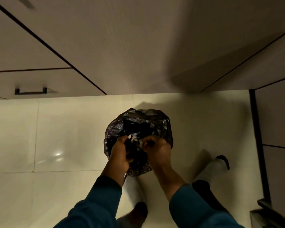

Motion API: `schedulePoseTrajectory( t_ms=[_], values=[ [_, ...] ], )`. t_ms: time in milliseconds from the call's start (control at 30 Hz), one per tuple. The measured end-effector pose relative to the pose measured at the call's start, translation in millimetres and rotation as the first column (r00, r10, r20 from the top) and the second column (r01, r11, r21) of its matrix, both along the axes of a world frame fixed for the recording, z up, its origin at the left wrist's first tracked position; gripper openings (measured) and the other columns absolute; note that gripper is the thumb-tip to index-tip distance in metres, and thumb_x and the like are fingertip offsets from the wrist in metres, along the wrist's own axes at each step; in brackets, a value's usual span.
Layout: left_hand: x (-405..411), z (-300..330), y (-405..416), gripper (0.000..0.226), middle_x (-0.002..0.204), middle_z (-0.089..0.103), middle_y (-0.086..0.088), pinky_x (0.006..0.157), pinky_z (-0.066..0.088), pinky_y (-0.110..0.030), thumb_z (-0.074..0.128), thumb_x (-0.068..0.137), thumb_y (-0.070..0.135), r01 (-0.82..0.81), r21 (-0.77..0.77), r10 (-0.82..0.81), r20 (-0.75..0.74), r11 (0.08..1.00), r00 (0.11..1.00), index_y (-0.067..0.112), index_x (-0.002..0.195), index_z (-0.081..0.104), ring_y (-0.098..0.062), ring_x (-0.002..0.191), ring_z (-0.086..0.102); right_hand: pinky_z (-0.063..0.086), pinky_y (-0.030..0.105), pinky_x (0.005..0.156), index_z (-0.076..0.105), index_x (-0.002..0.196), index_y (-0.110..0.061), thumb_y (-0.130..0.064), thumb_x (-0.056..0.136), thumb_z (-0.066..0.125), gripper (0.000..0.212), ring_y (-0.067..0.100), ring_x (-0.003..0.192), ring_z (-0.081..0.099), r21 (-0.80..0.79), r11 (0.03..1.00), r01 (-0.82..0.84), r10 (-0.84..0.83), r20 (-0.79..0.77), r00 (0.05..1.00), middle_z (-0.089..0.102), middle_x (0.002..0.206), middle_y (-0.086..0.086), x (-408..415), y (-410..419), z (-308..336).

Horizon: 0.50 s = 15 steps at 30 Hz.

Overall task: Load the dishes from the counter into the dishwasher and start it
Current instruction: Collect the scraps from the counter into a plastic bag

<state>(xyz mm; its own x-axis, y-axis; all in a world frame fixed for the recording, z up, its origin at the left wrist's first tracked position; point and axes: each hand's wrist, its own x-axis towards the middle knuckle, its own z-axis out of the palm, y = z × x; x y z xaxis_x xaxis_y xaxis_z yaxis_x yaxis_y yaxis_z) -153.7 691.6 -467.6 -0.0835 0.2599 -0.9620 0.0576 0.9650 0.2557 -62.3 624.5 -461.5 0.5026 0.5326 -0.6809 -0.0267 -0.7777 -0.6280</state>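
Observation:
A black plastic rubbish bag (143, 122) stands on the pale tiled floor (56, 137) in front of me, its mouth partly open with some pale scraps showing inside. My left hand (120, 153) grips the bag's near left edge. My right hand (156, 150) pinches the bag's plastic at the mouth on the near right. Both sleeves are dark teal. No dishes, counter top or dishwasher interior are in view.
Light cabinet fronts (105, 46) rise beyond the bag, with a dark drawer handle (30, 91) at the left. More cabinet panels with a dark vertical edge (260, 145) stand on the right. My feet in socks (217, 167) are on the floor near the bag.

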Motion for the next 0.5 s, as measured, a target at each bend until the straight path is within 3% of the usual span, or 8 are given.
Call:
schedulePoseTrajectory(
  t_ms=[67,167,267,300,400,500],
  values=[
    [-1.7,-1.8,-1.1,0.027,0.106,0.063,-0.004,0.090,0.043,-0.041,0.051,0.094,0.029,-0.011,0.028,0.011,0.010,1.000,1.000,0.016,0.117,0.059,-0.026,0.104,0.055,0.044,0.007,0.062,0.071,0.076,-0.026,0.001,0.088,0.056,0.033,0.010,0.074,0.063,0.016,0.998,0.064,-0.064,0.013,0.998,0.070,0.083,-0.005,2.5,-2.0,0.2],
    [1.8,2.4,-3.9,0.026,0.112,0.060,-0.004,0.080,0.047,-0.035,0.047,0.097,0.021,0.028,0.099,-0.026,-0.016,0.995,1.000,0.013,0.120,0.057,-0.021,0.097,0.057,0.049,0.016,0.060,0.064,0.068,-0.034,-0.008,0.088,0.062,0.033,0.012,0.068,0.064,0.048,0.993,0.108,-0.108,-0.015,0.994,0.069,0.076,-0.006,5.5,-9.4,7.4],
    [7.6,11.9,-8.6,0.031,0.124,0.057,-0.012,0.088,0.049,-0.029,0.035,0.100,0.005,0.092,0.185,-0.089,-0.023,0.978,0.996,0.002,0.124,0.054,-0.024,0.107,0.059,0.043,0.010,0.055,0.066,0.074,-0.025,-0.002,0.088,0.060,0.028,0.004,0.066,0.061,0.102,0.989,0.110,-0.111,0.008,0.994,0.066,0.074,-0.007,12.0,-20.2,24.9],
    [8.8,17.6,-11.2,0.030,0.125,0.058,-0.015,0.084,0.051,-0.026,0.034,0.099,0.000,0.119,0.216,-0.114,-0.037,0.969,0.993,0.000,0.120,0.056,-0.024,0.105,0.061,0.044,0.010,0.056,0.067,0.075,-0.021,0.002,0.087,0.058,0.028,0.002,0.066,0.062,0.127,0.985,0.120,-0.126,0.040,0.991,0.066,0.074,-0.008,13.8,-24.6,29.4],
    [33.7,55.7,-20.2,0.023,0.107,0.066,-0.015,0.073,0.052,-0.025,0.041,0.096,-0.001,0.195,0.267,-0.191,-0.039,0.944,0.981,0.004,0.102,0.063,-0.020,0.089,0.064,0.055,0.033,0.063,0.068,0.077,-0.022,-0.006,0.088,0.060,0.020,0.014,0.069,0.066,0.136,0.959,0.247,-0.251,0.012,0.968,0.069,0.075,-0.004,32.9,-33.9,63.4],
    [71.1,113.6,-35.0,0.016,0.096,0.068,-0.011,0.067,0.052,-0.028,0.050,0.095,0.010,0.244,0.249,-0.259,0.027,0.937,0.966,0.010,0.099,0.065,-0.022,0.083,0.064,0.050,0.023,0.067,0.068,0.078,-0.023,-0.002,0.085,0.060,0.023,0.011,0.073,0.064,0.219,0.938,0.269,-0.289,0.062,0.955,0.069,0.078,-0.005,62.6,-38.7,119.8]
  ],
)
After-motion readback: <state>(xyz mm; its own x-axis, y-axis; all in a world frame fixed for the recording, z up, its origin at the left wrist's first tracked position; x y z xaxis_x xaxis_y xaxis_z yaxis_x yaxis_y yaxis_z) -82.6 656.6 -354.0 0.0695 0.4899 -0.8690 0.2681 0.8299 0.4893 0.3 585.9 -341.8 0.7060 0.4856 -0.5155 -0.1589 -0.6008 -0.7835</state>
